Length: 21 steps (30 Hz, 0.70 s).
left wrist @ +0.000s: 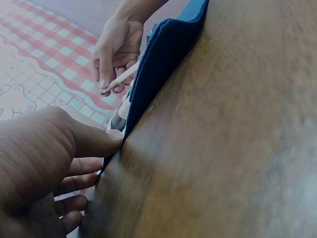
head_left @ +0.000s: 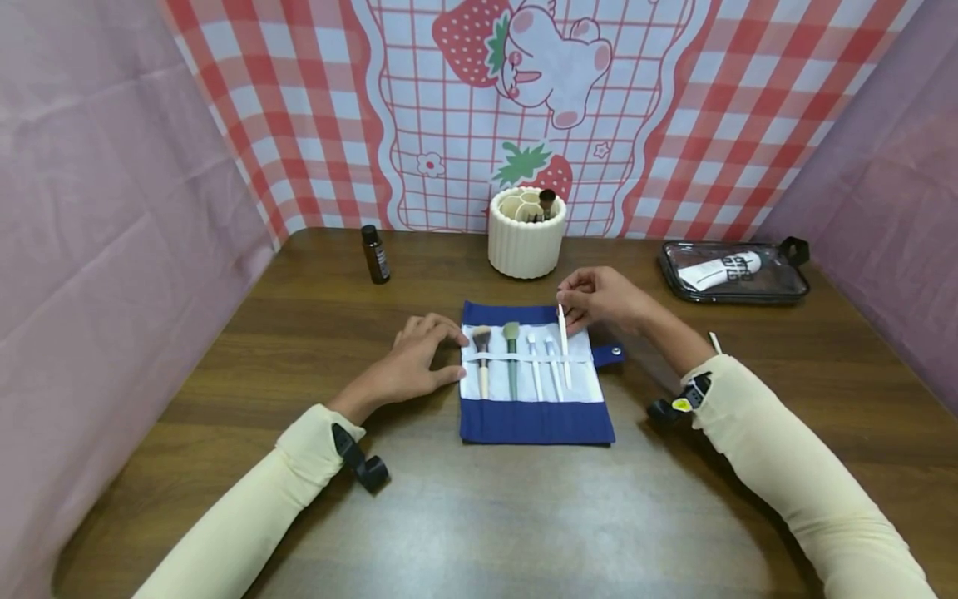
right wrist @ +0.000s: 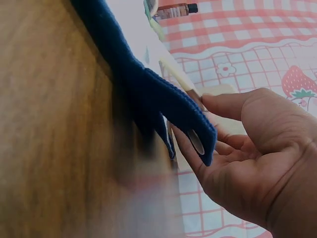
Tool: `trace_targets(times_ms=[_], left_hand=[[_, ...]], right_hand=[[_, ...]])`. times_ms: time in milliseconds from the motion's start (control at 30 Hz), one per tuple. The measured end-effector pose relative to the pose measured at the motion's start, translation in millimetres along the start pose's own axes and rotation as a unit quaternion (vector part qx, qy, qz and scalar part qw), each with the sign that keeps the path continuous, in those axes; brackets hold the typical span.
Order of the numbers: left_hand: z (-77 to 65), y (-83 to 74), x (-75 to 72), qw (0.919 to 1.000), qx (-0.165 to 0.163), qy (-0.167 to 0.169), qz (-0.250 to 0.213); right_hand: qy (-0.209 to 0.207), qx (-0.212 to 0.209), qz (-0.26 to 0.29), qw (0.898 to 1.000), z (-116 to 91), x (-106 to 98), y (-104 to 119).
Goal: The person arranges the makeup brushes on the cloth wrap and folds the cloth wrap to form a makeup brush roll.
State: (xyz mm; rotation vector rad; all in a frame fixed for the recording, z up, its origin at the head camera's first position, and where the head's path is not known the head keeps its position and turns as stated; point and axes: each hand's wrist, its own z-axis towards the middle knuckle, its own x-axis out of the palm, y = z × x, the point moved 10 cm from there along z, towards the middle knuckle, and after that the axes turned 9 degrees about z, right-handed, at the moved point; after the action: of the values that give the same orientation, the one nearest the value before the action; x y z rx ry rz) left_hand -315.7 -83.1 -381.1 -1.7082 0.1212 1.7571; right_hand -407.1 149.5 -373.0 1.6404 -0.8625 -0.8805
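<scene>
A blue brush roll (head_left: pixel 535 423) with a white lining lies unfolded on the wooden table. Under its elastic band sit a beige-handled brush (head_left: pixel 483 383), a green brush (head_left: pixel 512 366) and two slim white brushes (head_left: pixel 535 366). My right hand (head_left: pixel 602 299) pinches the upper end of another slim white makeup brush (head_left: pixel 565 353) at the roll's right side; its copper-brown part (right wrist: pixel 194 97) shows by the thumb in the right wrist view. My left hand (head_left: pixel 415 358) rests at the roll's left edge, thumb (left wrist: pixel 101 140) and fingertips touching the border.
Behind the roll stands a ribbed cream cup (head_left: pixel 525 249) with a dark brush inside. A small brown bottle (head_left: pixel 376 256) is at the back left. At the back right lies a clear black-edged pouch (head_left: pixel 733 270) holding a white tube. A snap strap (head_left: pixel 609 355) sticks out from the roll's right side.
</scene>
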Motion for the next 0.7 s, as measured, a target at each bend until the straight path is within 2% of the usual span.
trace_targets(times_ms=[167,300,467,700], left_hand=[[0.8,0.0,-0.2,1.0,-0.004,-0.001,0.005],[1.1,0.4,0.4,1.0,-0.003,0.005,0.005],[0.9,-0.3,0.4,1.0,-0.003,0.006,0.004],[0.4,-1.6,-1.0,1.0,-0.003,0.003,-0.002]], right_hand=[[0.034,0.008,-0.012,0.999,-8,7,-2],[0.054,0.007,-0.073,0.996,-12,10,-3],[0.068,-0.001,-0.157,0.985,-15,12,-2],[0.07,0.0,-0.21,0.975,-19,13,0]])
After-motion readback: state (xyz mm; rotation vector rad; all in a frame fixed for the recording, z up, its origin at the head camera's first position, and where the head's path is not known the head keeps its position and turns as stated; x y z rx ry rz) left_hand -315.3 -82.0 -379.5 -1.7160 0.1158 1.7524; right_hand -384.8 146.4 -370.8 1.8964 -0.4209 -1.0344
